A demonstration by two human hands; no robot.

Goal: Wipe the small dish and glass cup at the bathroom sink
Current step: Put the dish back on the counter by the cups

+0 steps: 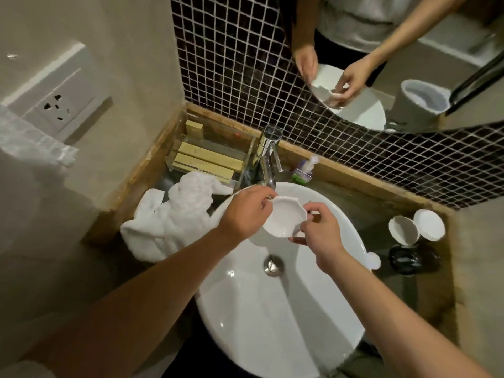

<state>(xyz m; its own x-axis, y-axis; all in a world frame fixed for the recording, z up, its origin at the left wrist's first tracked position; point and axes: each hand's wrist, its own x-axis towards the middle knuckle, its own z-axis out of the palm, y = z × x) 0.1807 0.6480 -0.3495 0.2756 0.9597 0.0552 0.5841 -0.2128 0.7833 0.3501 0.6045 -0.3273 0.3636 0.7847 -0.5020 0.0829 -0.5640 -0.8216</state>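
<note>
A small white dish (282, 217) with a wavy rim is held over the white round sink (321, 309), just below the chrome tap (268, 162). My left hand (245, 214) grips its left rim. My right hand (317, 227) pinches its right rim. A glass cup (272, 132) stands behind the tap on the counter's back edge. A crumpled white towel (174, 216) lies on the counter, left of the sink and apart from both hands.
Two white cups (417, 227) and a dark object (406, 260) stand right of the sink. A clear tray with wooden slats (207, 159) and a small soap bottle (302, 171) sit at the back. A mirror (395, 64) hangs above, a wall socket (58, 110) at left.
</note>
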